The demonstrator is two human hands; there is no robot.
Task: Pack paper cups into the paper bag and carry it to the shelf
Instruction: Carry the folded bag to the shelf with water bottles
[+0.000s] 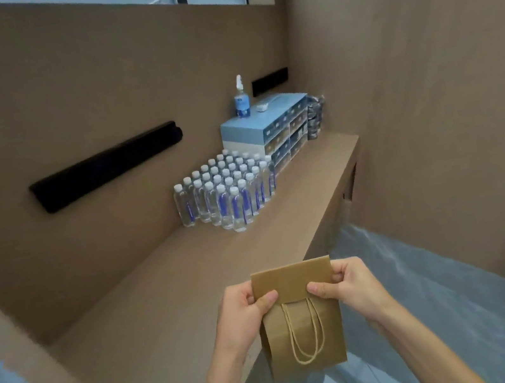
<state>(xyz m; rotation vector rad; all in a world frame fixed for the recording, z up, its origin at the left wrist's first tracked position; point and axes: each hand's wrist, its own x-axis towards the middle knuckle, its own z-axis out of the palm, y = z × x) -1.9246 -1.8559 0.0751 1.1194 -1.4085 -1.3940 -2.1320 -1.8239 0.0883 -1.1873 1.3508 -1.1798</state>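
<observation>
A flat, folded brown paper bag (303, 333) with twisted paper handles hangs in front of me, over the front edge of the brown counter (170, 305). My left hand (246, 309) pinches its upper left part, thumb on the folded-over flap. My right hand (347, 285) pinches the upper right part the same way. The bag is closed flat, its handles dangling down its front. A dark stack that may be cups (315, 117) stands at the far end of the counter, too blurred to tell.
Several small water bottles (228, 192) stand grouped on the counter by the wall. Behind them are stacked blue boxes (271, 131) with a spray bottle (241, 99) on top. Two black bars (106, 167) are on the wall. Plastic-covered floor (429, 295) lies to the right.
</observation>
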